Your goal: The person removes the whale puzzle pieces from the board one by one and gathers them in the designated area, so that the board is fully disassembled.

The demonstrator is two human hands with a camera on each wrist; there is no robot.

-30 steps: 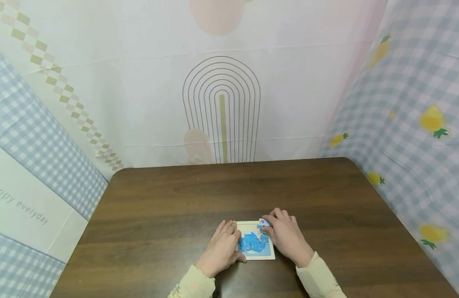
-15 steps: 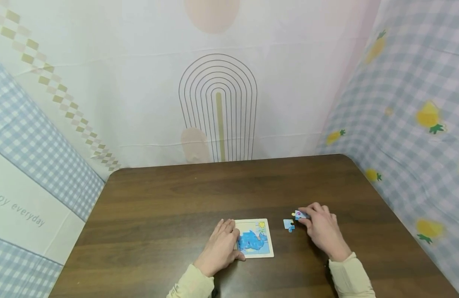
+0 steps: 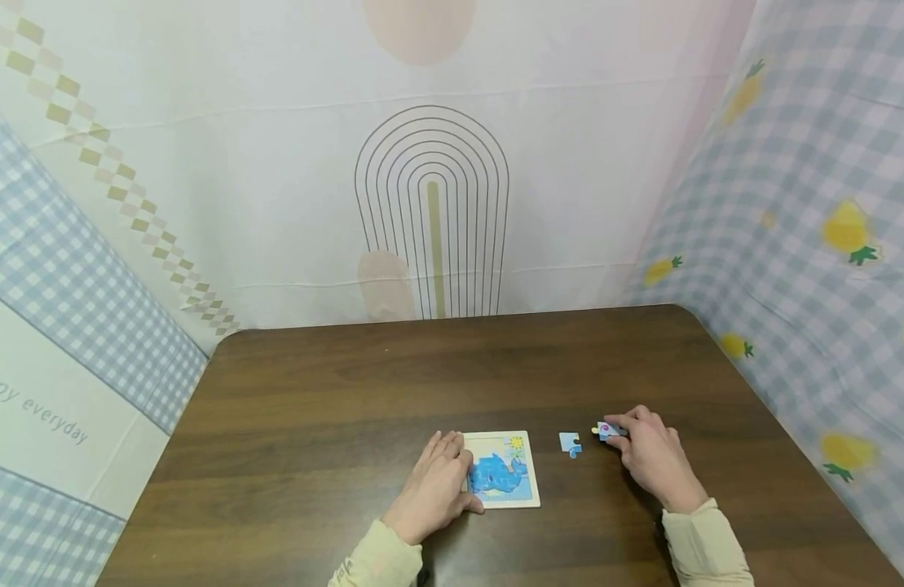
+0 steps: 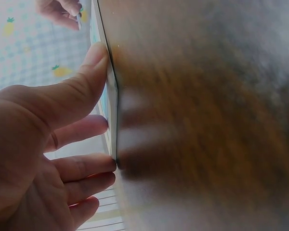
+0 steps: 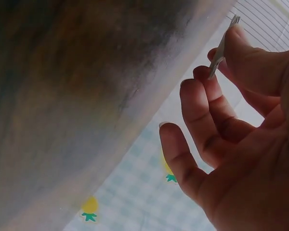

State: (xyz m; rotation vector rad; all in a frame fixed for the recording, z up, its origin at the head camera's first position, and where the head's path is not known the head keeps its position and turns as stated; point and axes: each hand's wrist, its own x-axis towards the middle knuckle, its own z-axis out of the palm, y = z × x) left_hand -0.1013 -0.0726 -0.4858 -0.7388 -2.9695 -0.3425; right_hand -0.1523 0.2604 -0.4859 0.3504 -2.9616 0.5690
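Note:
A small square puzzle board [image 3: 500,470] with a pale frame and a blue whale picture lies on the table. My left hand [image 3: 435,483] rests on its left side, thumb at the near edge. The left wrist view shows the thumb [image 4: 94,62] against the frame and fairly straight fingers touching the rim. Off to the right, my right hand [image 3: 655,456] pinches a puzzle piece [image 3: 608,430] with a pink swirl and a yellow knob. Seen edge-on in the right wrist view, this thin piece [image 5: 219,55] sits between thumb and forefinger, the other fingers spread loosely.
A loose light-blue puzzle piece [image 3: 570,443] lies on the table between the board and my right hand. The brown wooden table [image 3: 334,391] ends at a white printed cloth [image 3: 290,163] behind, with a checked pineapple cloth [image 3: 789,269] on the right.
My right hand has moved from over the board's upper right corner out to the right, carrying the swirl piece. The loose piece and the board's sun corner came into sight. My left hand stays put.

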